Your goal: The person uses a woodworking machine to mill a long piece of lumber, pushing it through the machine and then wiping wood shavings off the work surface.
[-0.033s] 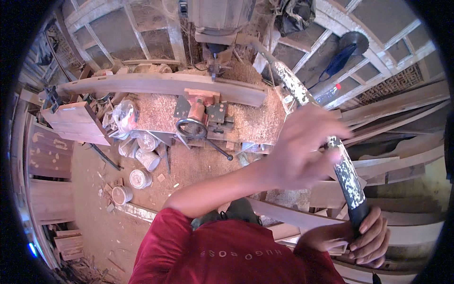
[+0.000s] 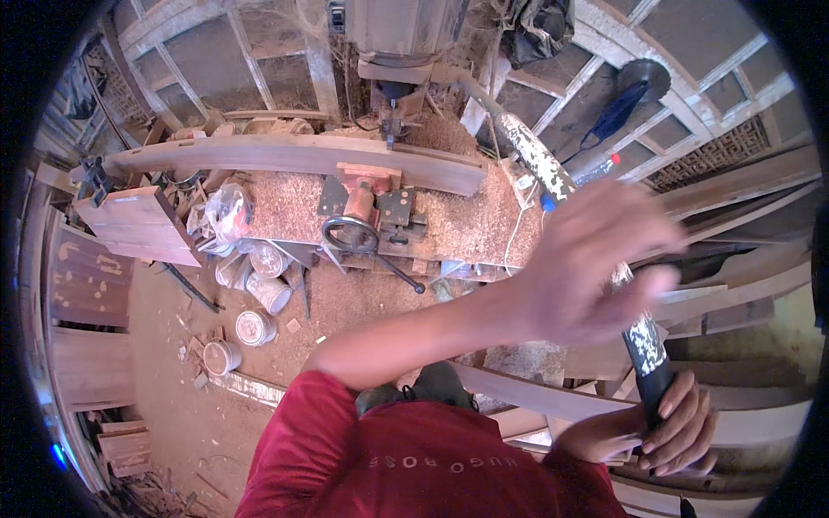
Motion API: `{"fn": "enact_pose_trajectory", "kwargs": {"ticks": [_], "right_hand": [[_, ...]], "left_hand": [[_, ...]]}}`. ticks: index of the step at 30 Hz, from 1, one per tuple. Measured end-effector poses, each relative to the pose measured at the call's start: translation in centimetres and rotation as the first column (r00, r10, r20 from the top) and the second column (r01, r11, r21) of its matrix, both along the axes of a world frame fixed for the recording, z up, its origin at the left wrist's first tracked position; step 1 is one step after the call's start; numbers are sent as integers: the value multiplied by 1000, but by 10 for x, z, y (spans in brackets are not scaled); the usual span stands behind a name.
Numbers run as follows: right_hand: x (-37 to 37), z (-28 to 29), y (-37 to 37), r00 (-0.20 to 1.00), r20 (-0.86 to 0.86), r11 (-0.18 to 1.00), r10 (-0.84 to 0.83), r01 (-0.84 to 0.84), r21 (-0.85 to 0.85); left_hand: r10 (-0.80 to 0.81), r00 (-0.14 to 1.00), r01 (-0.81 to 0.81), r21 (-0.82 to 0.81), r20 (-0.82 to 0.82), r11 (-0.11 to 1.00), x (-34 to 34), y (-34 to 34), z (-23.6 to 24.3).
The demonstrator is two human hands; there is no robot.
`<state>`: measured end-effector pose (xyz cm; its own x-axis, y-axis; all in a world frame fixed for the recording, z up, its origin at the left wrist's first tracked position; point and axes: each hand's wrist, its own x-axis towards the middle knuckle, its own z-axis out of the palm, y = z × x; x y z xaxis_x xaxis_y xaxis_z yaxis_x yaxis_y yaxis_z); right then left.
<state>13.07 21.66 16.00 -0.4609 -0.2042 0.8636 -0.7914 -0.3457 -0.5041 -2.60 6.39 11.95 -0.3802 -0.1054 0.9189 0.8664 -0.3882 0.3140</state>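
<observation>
Fingers of the right hand [image 2: 678, 427] are curled tightly round the black grip [image 2: 654, 393] of a long lever [image 2: 534, 154], closed on it with no slack showing. Holding at the far end probably gives the most leverage; from there the lever, patchy black and white, slants up and across to the machine [image 2: 401, 30] above the bench [image 2: 484, 262]. Higher along it, the left hand [image 2: 600, 263] is blurred: its fingers look loosely half-open, thumb apart from them, with the lever passing behind — whether they touch it, I cannot tell.

On the bench, a long, slightly curved wooden beam [image 2: 294, 155] lies crosswise, with the machine's chuck [image 2: 393, 129] over it, so the wood seems placed to sit in line with the tool. In front stands a clamp [image 2: 360, 203] with a handwheel [image 2: 351, 233], its orange block up against the beam — presumably there to keep the piece from shifting. Wood chips [image 2: 289, 203] are thickly spread about it.

Left of the clamp sits a clear plastic bag [image 2: 229, 211]. Two white tubs [image 2: 256, 326] stand on the floor [image 2: 173, 302], and curved boards [image 2: 734, 298] are stacked to the right, beyond the hands.
</observation>
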Motion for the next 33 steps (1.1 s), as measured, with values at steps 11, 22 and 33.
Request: {"fn": "enact_pose_trajectory", "kwargs": {"ticks": [11,22,33], "right_hand": [[23,105,-47,41,336,334,-941,-47,941],[35,36,-44,-311,451,524,-837,-212,825],[86,-186,-14,474,404,458,-782,-2,889]], "left_hand": [[-203,951,306,-594,235,744,24,47,54],[-141,989,125,-767,46,629,61,48,-4],[-231,966,164,-966,116,201,93,68,-151]]}}
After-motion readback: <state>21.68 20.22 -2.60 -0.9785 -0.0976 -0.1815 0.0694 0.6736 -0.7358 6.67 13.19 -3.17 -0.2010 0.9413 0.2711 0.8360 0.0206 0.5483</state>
